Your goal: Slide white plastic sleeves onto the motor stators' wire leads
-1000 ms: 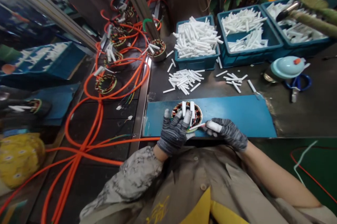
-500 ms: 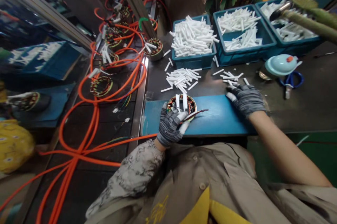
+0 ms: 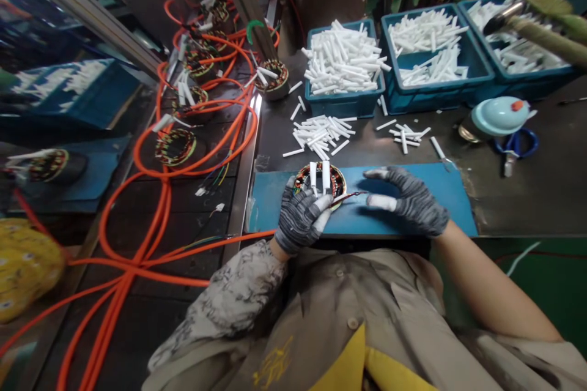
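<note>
A round stator (image 3: 321,178) with copper windings and two white tubes standing in it lies on a blue mat (image 3: 426,177). My left hand (image 3: 300,216), in a grey knit glove, is closed around the stator's near rim. A thin dark lead (image 3: 352,196) runs from the stator toward my right hand (image 3: 408,201). That gloved hand hovers over the mat just right of the stator. Its forefinger and white-tipped thumb point at the lead, and its other fingers are curled. I cannot see what lies under them.
Loose white tubes (image 3: 321,134) and a smaller scatter (image 3: 406,134) lie behind the mat. Blue bins of tubes (image 3: 342,63) (image 3: 431,48) stand at the back. A pale blue lid (image 3: 498,115) and scissors (image 3: 516,146) sit right. Orange cables (image 3: 151,207) and more stators (image 3: 174,146) fill the left.
My right hand left the stator, reached back to the small scatter of tubes, and has come back beside the stator. My left hand stayed on the stator.
</note>
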`<state>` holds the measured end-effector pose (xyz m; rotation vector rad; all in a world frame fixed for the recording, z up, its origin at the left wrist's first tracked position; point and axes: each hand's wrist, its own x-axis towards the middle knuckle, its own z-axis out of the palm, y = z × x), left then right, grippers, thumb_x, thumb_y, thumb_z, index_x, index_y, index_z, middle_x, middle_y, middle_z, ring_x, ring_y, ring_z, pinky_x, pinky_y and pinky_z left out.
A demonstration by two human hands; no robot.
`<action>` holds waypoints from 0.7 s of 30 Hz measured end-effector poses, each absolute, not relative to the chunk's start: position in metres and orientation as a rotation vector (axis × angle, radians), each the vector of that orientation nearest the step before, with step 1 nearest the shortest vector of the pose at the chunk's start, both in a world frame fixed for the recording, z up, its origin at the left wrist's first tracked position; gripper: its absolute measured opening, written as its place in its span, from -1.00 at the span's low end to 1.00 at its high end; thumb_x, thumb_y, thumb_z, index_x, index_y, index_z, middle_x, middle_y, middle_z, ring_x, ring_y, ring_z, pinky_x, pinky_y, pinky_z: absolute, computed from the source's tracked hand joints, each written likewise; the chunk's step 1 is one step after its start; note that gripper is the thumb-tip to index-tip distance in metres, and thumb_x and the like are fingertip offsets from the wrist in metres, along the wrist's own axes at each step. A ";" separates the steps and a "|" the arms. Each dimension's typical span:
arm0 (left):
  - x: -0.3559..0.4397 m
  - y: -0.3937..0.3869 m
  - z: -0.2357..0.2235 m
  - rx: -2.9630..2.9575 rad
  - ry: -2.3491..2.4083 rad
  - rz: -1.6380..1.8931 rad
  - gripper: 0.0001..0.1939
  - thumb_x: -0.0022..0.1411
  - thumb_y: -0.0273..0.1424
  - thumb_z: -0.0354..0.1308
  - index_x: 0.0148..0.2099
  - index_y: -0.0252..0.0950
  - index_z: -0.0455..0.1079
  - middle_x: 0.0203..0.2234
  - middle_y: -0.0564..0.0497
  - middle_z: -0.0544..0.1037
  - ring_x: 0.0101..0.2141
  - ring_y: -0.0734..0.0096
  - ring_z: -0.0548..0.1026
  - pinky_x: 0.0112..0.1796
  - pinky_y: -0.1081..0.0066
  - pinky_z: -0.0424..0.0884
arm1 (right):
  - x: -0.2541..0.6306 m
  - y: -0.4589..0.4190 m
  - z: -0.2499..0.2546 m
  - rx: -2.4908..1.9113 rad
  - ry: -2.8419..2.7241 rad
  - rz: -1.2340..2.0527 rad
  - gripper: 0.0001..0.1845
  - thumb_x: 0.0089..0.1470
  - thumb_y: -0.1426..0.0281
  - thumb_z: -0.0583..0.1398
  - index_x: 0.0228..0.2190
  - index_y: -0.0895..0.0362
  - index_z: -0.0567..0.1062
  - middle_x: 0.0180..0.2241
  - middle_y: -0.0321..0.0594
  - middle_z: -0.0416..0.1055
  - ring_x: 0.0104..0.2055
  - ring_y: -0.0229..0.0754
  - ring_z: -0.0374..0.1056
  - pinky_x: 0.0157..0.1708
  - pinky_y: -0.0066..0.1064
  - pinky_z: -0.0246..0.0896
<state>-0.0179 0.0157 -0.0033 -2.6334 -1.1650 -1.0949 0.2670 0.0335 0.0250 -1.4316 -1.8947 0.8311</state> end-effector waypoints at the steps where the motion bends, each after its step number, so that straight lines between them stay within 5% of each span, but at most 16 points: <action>1: -0.019 0.015 -0.003 -2.655 -1.199 -1.054 -0.73 0.28 -0.46 0.21 0.02 -0.16 0.49 -0.22 0.01 0.65 -0.11 0.26 0.60 0.32 -0.14 0.20 | 0.260 0.031 0.026 -1.357 -1.890 0.937 -0.48 0.10 0.05 0.34 0.03 0.02 0.60 -0.04 -0.12 0.58 0.02 0.06 0.48 0.11 -0.05 0.36; 7: -0.023 0.019 -0.001 -2.758 -1.276 -0.956 -0.75 0.33 -0.42 0.16 0.02 -0.11 0.54 -0.18 0.03 0.66 -0.06 0.28 0.60 0.38 -0.08 0.10 | 0.243 0.044 0.030 -1.059 -1.918 1.160 -0.67 0.23 0.08 0.21 -0.22 -0.01 0.67 -0.21 -0.21 0.65 -0.14 -0.06 0.52 0.03 -0.16 0.39; 14: -0.027 0.025 0.004 -2.776 -1.150 -1.004 -0.74 0.38 -0.41 0.13 0.05 -0.11 0.55 -0.21 0.04 0.67 -0.09 0.34 0.60 0.39 0.03 0.09 | 0.241 0.071 0.040 -0.927 -1.948 1.244 -0.72 0.23 0.15 0.21 -0.26 0.03 0.65 -0.25 -0.23 0.64 -0.17 -0.11 0.53 -0.02 -0.20 0.43; 21: -0.024 0.021 0.005 -2.725 -1.192 -0.909 -0.73 0.35 -0.39 0.19 0.06 -0.08 0.53 -0.20 0.07 0.68 -0.04 0.28 0.59 0.39 -0.02 0.03 | 0.236 0.051 0.083 -1.274 -1.332 0.720 -0.80 0.23 0.24 0.23 -0.21 0.02 0.63 -0.15 -0.17 0.62 -0.04 0.02 0.51 0.12 0.00 0.35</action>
